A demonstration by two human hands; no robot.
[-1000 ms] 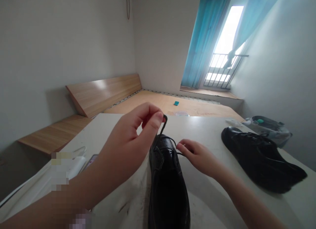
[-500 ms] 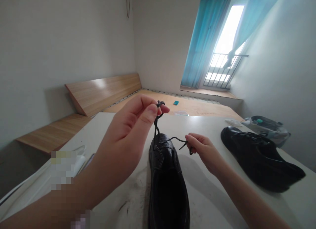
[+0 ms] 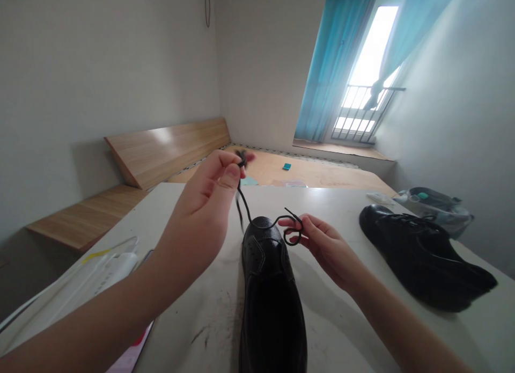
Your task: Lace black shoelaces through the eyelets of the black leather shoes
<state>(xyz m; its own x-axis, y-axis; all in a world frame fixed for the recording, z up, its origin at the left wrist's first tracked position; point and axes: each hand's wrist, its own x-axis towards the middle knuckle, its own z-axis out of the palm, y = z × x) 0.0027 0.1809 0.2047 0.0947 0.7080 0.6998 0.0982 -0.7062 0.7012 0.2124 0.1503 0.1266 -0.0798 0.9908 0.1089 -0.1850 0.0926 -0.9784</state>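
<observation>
A black leather shoe (image 3: 263,249) stands on the white table, toe pointing away from me and its opening nearest. My left hand (image 3: 215,193), raised above and left of the toe, pinches a bunched part of a black shoelace (image 3: 246,205). From there the lace hangs down to the toe and runs across it to the right. Just right of the toe, my right hand (image 3: 319,239) holds the other part between thumb and fingers, with a small loop and a loose tip sticking out. Whether the lace passes through any eyelet I cannot tell.
Another black shoe (image 3: 426,260), laced, stands on the right of the white table (image 3: 333,319). A white power strip (image 3: 108,273) and a phone (image 3: 134,349) lie at left, partly behind my forearm. A clear bin (image 3: 436,206) is beyond the right edge.
My left hand has moved left with its bunch of lace. The lace has come away from the shoe's left eyelets. My right hand has shifted slightly left, its fingers more spread around a loop.
</observation>
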